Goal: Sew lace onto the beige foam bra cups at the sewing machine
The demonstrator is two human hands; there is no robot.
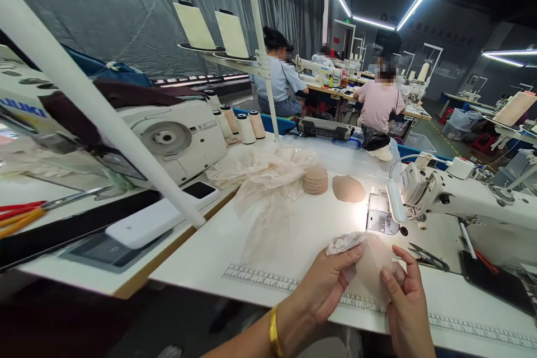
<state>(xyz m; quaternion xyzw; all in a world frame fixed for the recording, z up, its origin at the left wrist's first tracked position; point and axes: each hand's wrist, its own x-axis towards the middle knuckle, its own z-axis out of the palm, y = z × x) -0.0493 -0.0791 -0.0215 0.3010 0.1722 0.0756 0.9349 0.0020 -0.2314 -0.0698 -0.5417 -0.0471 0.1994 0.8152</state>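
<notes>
Fabric (372, 265), between both hands (325, 285), seemingly pinched

A sewing workshop: right of the fingers (409, 263) stands a white, long-armed sewing machine (482, 196); far left beyond them, pale yellow cone-shaped thread spools (234, 33) top a white stand (272, 106); well ahead, seated people (380, 103) occupy wooden-edged tables (325, 89) bearing more white machines (321, 71).

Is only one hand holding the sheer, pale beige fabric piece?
No, the left hand and right hand both pinch the sheer, pale beige fabric piece.
</notes>
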